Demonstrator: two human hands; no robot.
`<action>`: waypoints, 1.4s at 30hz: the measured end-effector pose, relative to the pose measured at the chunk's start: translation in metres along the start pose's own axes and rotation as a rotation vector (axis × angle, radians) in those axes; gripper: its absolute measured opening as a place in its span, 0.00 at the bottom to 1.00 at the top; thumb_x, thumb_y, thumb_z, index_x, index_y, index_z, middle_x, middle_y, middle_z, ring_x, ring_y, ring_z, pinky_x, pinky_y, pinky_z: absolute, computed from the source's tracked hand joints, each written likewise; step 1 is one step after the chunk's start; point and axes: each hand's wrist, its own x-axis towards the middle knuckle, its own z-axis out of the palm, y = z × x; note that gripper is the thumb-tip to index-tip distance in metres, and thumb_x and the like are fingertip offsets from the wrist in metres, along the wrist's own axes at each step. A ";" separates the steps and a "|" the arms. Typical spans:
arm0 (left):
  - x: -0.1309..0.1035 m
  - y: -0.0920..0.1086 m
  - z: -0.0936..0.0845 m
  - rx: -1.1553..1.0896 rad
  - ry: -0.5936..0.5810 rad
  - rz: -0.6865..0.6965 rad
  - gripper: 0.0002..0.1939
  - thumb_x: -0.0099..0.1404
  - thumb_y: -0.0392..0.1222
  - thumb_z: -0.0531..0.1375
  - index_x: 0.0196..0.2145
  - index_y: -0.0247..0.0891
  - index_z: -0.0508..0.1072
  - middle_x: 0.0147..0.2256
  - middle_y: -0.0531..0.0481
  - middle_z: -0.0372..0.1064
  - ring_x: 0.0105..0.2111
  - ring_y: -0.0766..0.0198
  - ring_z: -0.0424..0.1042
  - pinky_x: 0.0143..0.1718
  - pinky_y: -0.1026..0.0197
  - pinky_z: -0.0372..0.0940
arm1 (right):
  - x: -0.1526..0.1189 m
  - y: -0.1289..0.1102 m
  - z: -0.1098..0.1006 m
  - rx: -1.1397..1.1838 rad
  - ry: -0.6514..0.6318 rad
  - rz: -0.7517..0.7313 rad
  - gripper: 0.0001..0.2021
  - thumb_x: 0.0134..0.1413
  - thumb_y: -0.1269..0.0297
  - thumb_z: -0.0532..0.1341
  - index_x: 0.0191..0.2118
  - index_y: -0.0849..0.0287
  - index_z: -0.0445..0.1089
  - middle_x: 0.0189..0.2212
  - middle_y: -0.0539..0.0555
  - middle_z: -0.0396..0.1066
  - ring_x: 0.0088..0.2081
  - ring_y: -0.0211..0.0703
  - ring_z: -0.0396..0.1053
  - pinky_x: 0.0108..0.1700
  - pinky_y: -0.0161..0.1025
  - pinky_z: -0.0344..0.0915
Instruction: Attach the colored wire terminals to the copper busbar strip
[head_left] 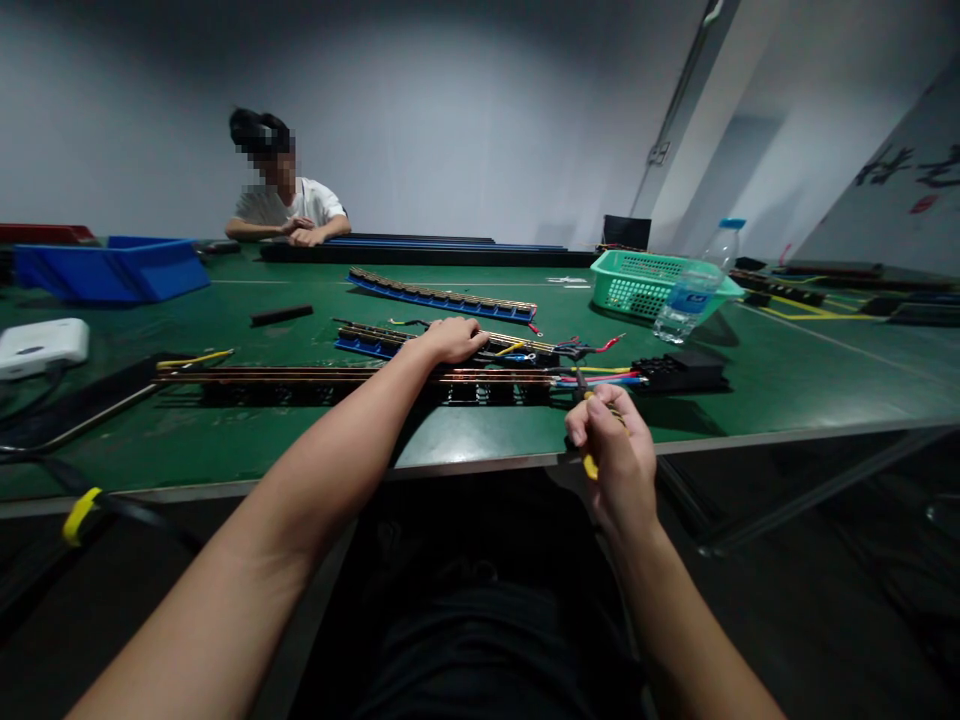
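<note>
My left hand (452,341) reaches over the near strip, palm down, with its fingers curled over a shorter blue-and-black strip with copper rails (367,338); its fingertips are partly hidden. My right hand (619,440) is closed around yellow-handled pliers (591,467), their dark tip pointing at the near strip's right end. That long black strip with copper rails (322,376) lies along the table's front. Red, yellow and blue wires (600,376) run from its right end towards a black block (679,372). Loose wire ends (611,343) stick out of the shorter strip.
Another curved blue-and-copper strip (442,296) lies farther back. A green basket (634,285) and a water bottle (686,300) stand at right. At left are a blue bin (112,272) and a white box (43,345). A person (289,205) sits across the green table (247,450).
</note>
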 end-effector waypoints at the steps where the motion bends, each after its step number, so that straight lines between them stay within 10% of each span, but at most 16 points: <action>1: 0.000 0.000 0.000 -0.001 -0.001 0.001 0.27 0.75 0.56 0.42 0.55 0.39 0.70 0.55 0.41 0.70 0.53 0.49 0.70 0.53 0.52 0.63 | 0.001 0.000 0.002 0.044 0.048 0.000 0.14 0.54 0.55 0.65 0.33 0.54 0.58 0.17 0.41 0.58 0.20 0.33 0.56 0.24 0.30 0.56; 10: -0.001 0.001 -0.001 0.011 0.003 -0.001 0.27 0.75 0.56 0.42 0.55 0.39 0.70 0.56 0.41 0.70 0.53 0.49 0.70 0.53 0.53 0.63 | -0.014 0.004 0.000 -0.112 0.016 -0.092 0.12 0.57 0.60 0.64 0.41 0.53 0.59 0.25 0.45 0.67 0.30 0.36 0.67 0.37 0.34 0.66; 20: -0.001 0.001 0.000 0.014 0.010 -0.006 0.26 0.75 0.56 0.43 0.55 0.39 0.71 0.55 0.42 0.71 0.53 0.50 0.70 0.53 0.54 0.63 | -0.041 0.030 -0.001 -0.667 -0.402 -0.942 0.35 0.51 0.68 0.67 0.63 0.56 0.55 0.31 0.52 0.73 0.29 0.42 0.74 0.34 0.40 0.73; 27: -0.003 0.004 -0.004 0.013 -0.012 -0.019 0.25 0.75 0.55 0.43 0.55 0.39 0.71 0.55 0.42 0.71 0.53 0.50 0.70 0.53 0.54 0.64 | -0.005 -0.006 0.035 -0.237 -0.119 -0.647 0.15 0.63 0.62 0.59 0.54 0.52 0.64 0.19 0.43 0.61 0.17 0.34 0.58 0.21 0.35 0.60; 33: 0.001 -0.001 0.003 0.022 0.022 -0.001 0.26 0.75 0.56 0.43 0.56 0.40 0.70 0.55 0.42 0.71 0.54 0.50 0.70 0.52 0.53 0.64 | 0.039 0.001 0.052 -0.039 -0.221 -0.341 0.26 0.66 0.50 0.52 0.65 0.54 0.56 0.21 0.45 0.64 0.19 0.34 0.60 0.18 0.32 0.52; 42: 0.002 -0.002 0.004 -0.004 0.032 0.021 0.27 0.75 0.57 0.43 0.53 0.38 0.71 0.54 0.40 0.72 0.53 0.48 0.71 0.52 0.52 0.64 | 0.049 0.020 0.052 -0.098 -0.295 -0.266 0.27 0.66 0.47 0.53 0.64 0.55 0.57 0.25 0.49 0.68 0.22 0.36 0.64 0.21 0.33 0.57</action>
